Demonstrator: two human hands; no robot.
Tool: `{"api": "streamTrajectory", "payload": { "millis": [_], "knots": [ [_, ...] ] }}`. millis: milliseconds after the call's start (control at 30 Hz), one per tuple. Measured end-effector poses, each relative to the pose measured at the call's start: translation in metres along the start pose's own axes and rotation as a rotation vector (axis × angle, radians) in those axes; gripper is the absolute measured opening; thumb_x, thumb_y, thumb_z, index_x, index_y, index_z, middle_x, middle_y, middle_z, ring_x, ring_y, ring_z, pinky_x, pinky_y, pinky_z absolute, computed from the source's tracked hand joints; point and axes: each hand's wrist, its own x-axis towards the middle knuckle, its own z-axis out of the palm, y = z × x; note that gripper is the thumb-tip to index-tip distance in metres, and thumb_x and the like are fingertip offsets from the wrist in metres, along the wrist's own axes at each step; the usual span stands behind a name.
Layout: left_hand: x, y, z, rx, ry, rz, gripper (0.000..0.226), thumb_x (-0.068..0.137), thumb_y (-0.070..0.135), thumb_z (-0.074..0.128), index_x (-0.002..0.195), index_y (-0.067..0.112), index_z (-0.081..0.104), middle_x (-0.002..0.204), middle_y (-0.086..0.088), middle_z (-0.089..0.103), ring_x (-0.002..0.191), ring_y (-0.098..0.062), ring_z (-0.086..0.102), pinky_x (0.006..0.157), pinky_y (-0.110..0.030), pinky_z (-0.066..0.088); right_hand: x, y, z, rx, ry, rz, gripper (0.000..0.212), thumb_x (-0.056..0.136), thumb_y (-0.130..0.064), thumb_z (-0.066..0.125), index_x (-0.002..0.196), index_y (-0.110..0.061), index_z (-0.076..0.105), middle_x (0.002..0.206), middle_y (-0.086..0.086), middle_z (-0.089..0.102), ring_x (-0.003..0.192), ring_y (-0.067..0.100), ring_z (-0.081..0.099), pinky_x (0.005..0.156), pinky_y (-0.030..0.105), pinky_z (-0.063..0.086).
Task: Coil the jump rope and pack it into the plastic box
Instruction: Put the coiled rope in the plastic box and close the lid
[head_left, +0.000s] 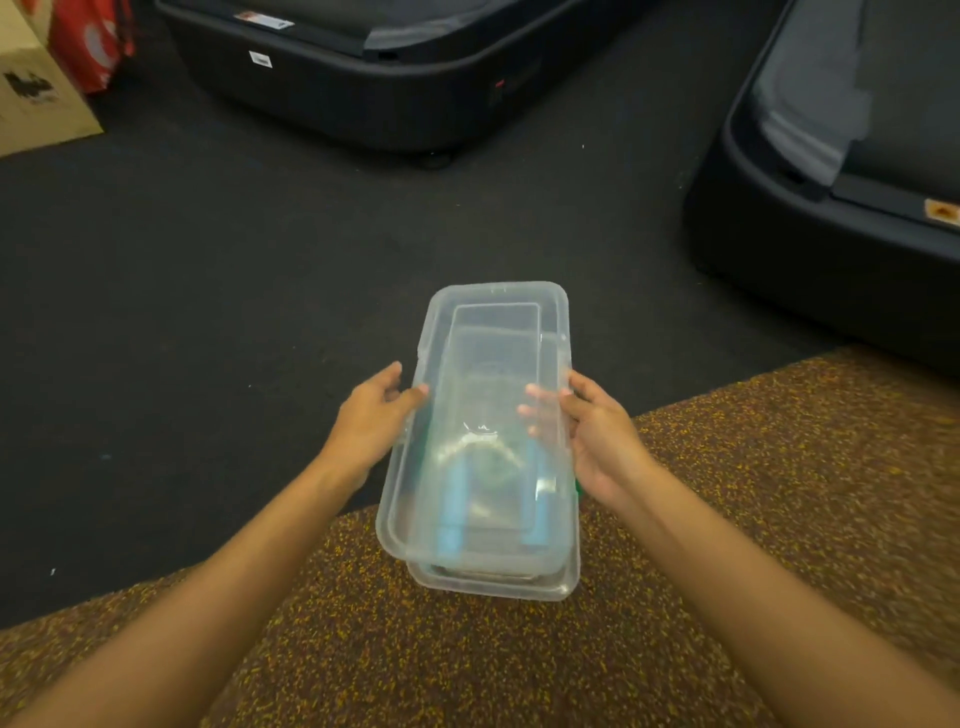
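**A:** Starting at the left, how are the hands sitting?

**B:** The left hand (371, 415) is pinching the left edge of the clear lid (493, 322). The lid is hovering skewed over the plastic box (519, 590), with its far end overhanging and the box's near corner poking out underneath.

**A:** And the jump rope?

**B:** The jump rope (483, 447) is lying coiled inside the box, with the blue handles (451, 514) pointing toward the person. The box is resting on the speckled brown surface (753, 519).

**A:** The right side?

**B:** The right hand (602, 436) is clamping the lid's right edge, its fingers showing through the plastic underneath. The hands are apart, one on each long side.

**A:** So what is threatening to go wrong?

**B:** I'm thinking the lid is going down crooked. Pressing now would probably seat one corner while the others ride on the rim. Those fingers under the lid are also risking a pinch. And if a loop is springing up, which I cannot tell, the lid could trap it.
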Motion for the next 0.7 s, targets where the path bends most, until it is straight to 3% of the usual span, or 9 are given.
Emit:
{"api": "streamTrajectory", "payload": {
  "millis": [67, 167, 267, 333, 367, 467, 567, 700],
  "knots": [
    [-0.005, -0.006, 0.009, -0.148, -0.048, -0.005, 0.037, 0.093, 0.021, 0.055, 0.128, 0.010, 0.056, 0.123, -0.002, 0.062, 0.108, -0.014, 0.059, 0.092, -0.026, 0.047, 0.000, 0.006, -0.010, -0.019, 0.015, 0.013, 0.030, 0.096, -0.005, 0.040, 0.124, -0.008, 0.052, 0.101, 0.009, 0.068, 0.069, 0.014, 0.069, 0.055, 0.023, 0.056],
    [-0.005, -0.017, 0.020, -0.186, 0.031, 0.004, 0.021, 0.091, 0.019, 0.058, 0.109, 0.017, 0.069, 0.096, 0.006, 0.071, 0.092, -0.011, 0.065, 0.090, -0.035, 0.052, -0.003, 0.013, -0.016, -0.095, 0.052, -0.010, 0.030, 0.095, -0.007, 0.042, 0.120, -0.012, 0.057, 0.102, 0.008, 0.068, 0.079, 0.018, 0.066, 0.063, 0.025, 0.057],
    [-0.002, -0.018, 0.022, -0.099, 0.096, -0.006, 0.022, 0.087, 0.023, 0.063, 0.107, 0.020, 0.070, 0.099, 0.009, 0.071, 0.090, -0.008, 0.065, 0.091, -0.033, 0.051, -0.004, 0.019, -0.016, -0.303, 0.117, -0.078, 0.031, 0.095, -0.008, 0.041, 0.117, -0.017, 0.060, 0.107, 0.006, 0.069, 0.097, 0.023, 0.066, 0.085, 0.041, 0.055],
    [-0.002, -0.017, 0.022, 0.004, 0.127, 0.009, 0.026, 0.086, 0.024, 0.065, 0.111, 0.018, 0.069, 0.103, 0.006, 0.070, 0.091, -0.009, 0.063, 0.088, -0.029, 0.049, -0.003, 0.020, -0.016, -0.535, 0.157, -0.158, 0.029, 0.095, -0.009, 0.040, 0.111, -0.013, 0.063, 0.105, 0.012, 0.069, 0.098, 0.031, 0.065, 0.087, 0.048, 0.053],
    [-0.002, -0.017, 0.021, 0.043, 0.129, 0.024, 0.028, 0.086, 0.024, 0.065, 0.112, 0.017, 0.068, 0.103, 0.005, 0.069, 0.091, -0.009, 0.062, 0.086, -0.027, 0.049, 0.000, 0.021, -0.017, -0.654, 0.172, -0.194, 0.028, 0.094, -0.010, 0.040, 0.107, -0.011, 0.064, 0.102, 0.016, 0.068, 0.096, 0.033, 0.064, 0.085, 0.048, 0.053],
    [0.001, -0.015, 0.022, 0.172, 0.116, 0.059, 0.026, 0.088, 0.021, 0.062, 0.112, 0.015, 0.068, 0.091, 0.006, 0.065, 0.079, -0.006, 0.059, 0.067, -0.016, 0.045, 0.007, 0.024, -0.022, -0.918, 0.175, -0.212, 0.027, 0.093, -0.010, 0.039, 0.106, -0.007, 0.062, 0.098, 0.018, 0.063, 0.089, 0.030, 0.059, 0.074, 0.033, 0.049],
    [0.005, -0.015, 0.023, 0.268, 0.095, 0.041, 0.024, 0.086, 0.023, 0.063, 0.109, 0.018, 0.070, 0.095, 0.002, 0.070, 0.081, -0.014, 0.064, 0.075, -0.028, 0.052, 0.011, 0.026, -0.026, -1.070, 0.176, -0.177, 0.029, 0.092, -0.007, 0.039, 0.112, -0.003, 0.058, 0.105, 0.018, 0.054, 0.090, 0.029, 0.050, 0.077, 0.029, 0.040],
    [0.011, -0.015, 0.022, 0.340, 0.057, 0.005, 0.020, 0.083, 0.026, 0.066, 0.100, 0.019, 0.073, 0.091, -0.002, 0.073, 0.080, -0.023, 0.068, 0.081, -0.041, 0.056, 0.014, 0.028, -0.026, -1.107, 0.187, -0.132, 0.029, 0.091, -0.004, 0.037, 0.111, 0.001, 0.058, 0.113, 0.019, 0.051, 0.100, 0.034, 0.052, 0.083, 0.033, 0.043]
  ]
}}
